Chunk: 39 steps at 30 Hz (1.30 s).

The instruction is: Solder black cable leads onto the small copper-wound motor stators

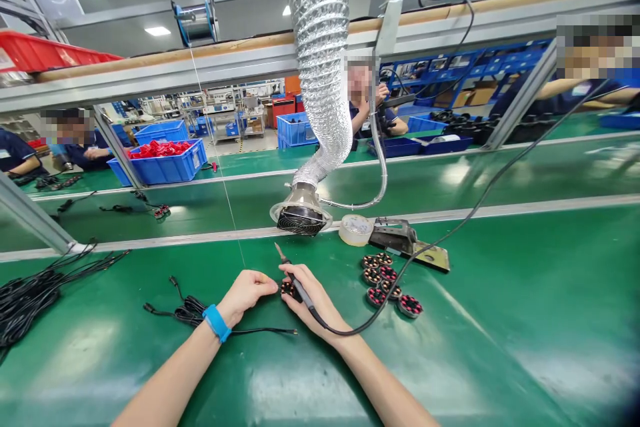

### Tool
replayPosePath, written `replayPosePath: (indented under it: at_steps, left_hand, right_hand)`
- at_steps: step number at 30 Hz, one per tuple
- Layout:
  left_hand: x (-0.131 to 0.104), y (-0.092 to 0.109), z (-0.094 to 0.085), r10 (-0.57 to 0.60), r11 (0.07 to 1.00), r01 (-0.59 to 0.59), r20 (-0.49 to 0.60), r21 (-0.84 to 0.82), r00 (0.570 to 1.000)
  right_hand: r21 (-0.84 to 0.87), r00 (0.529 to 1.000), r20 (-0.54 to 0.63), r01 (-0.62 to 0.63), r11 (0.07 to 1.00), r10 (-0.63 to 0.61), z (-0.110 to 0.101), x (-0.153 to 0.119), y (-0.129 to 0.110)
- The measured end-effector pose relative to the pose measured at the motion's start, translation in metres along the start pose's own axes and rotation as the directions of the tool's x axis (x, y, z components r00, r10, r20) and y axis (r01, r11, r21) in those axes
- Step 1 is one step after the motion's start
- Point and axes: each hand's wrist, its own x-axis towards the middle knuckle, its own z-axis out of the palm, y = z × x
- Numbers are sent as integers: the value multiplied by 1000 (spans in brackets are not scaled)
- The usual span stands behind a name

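Observation:
My right hand (pixel 313 297) grips a soldering iron (pixel 303 295), its tip pointing up and away to the left. Under the iron, the same hand's fingers also hold a small round motor stator (pixel 287 288) with copper windings. My left hand (pixel 246 295), a blue band (pixel 217 322) on its wrist, is closed in a pinch at the stator's left side. Whatever lies between those fingertips is too small to make out. A thin solder wire (pixel 227 197) runs down from a spool (pixel 196 21) on the overhead rail and disappears behind my left hand.
Several wound stators (pixel 387 280) lie at right, near a tape roll (pixel 355 229) and a soldering iron stand (pixel 410 245). Black cables (pixel 187 307) lie beside my left forearm, with a bigger bundle (pixel 30 300) far left. A fume extraction hood (pixel 301 210) hangs ahead. Co-workers sit beyond.

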Motion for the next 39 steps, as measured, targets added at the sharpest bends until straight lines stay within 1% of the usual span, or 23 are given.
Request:
replayPosePath:
  at_steps: [3, 8, 12, 15, 18, 20, 22, 24, 27, 29, 32, 33, 35, 37, 39]
  left_hand:
    - [-1, 1, 1, 33, 999, -32, -14, 31, 999]
    - [-1, -1, 2, 87, 994, -87, 13, 68, 996]
    - [-1, -3, 2, 120, 989, -124, 46, 87, 992]
    - [-1, -3, 4, 129, 985, -132, 40, 109, 991]
    - [0, 1, 4, 96, 987, -101, 46, 126, 994]
    - [2, 3, 3, 36, 991, -47, 97, 121, 995]
    - [5, 6, 3, 2, 998, -12, 147, 67, 989]
    - [9, 7, 4, 8, 1000, -3, 163, -26, 987]
    - [16, 6, 5, 37, 983, -17, 106, -184, 994]
    - [19, 6, 6, 59, 963, -46, 40, -266, 997]
    - [23, 8, 5, 58, 952, -57, -7, -300, 998]
    - [24, 10, 4, 56, 960, -57, -12, -273, 998]
    - [27, 15, 2, 76, 987, -81, -44, -137, 996]
    - [31, 20, -1, 111, 994, -110, -99, 21, 989]
    - [36, 25, -6, 140, 987, -125, -148, 106, 979]
  right_hand:
    - [0, 1000, -9, 11, 1000, -11, 1, 1, -1]
    - [-41, 997, -23, 70, 997, -71, 2, 1, -4]
    - [-101, 993, 4, 118, 988, -118, 6, 0, -5]
    - [-165, 992, -3, 125, 978, -127, 10, 1, -1]
    - [-220, 991, -4, 128, 967, -133, 13, 3, 3]
    - [-251, 990, -4, 135, 958, -141, 13, 6, 2]
    - [-273, 989, -32, 129, 954, -142, 13, 8, -1]
    - [-262, 988, -87, 104, 959, -131, 13, 9, -5]
    - [-190, 982, -160, 67, 979, -98, 15, 8, -10]
    - [-149, 983, -162, 66, 987, -90, 17, 8, -12]
    - [-150, 982, -153, 84, 985, -107, 15, 8, -14]
    - [-170, 980, -169, 80, 982, -109, 12, 8, -15]
    - [-229, 969, -230, 40, 973, -94, 3, 8, -19]
    - [-302, 954, -292, -21, 953, -71, -11, 5, -26]
    - [-394, 943, -325, -73, 916, -65, -26, 0, -34]
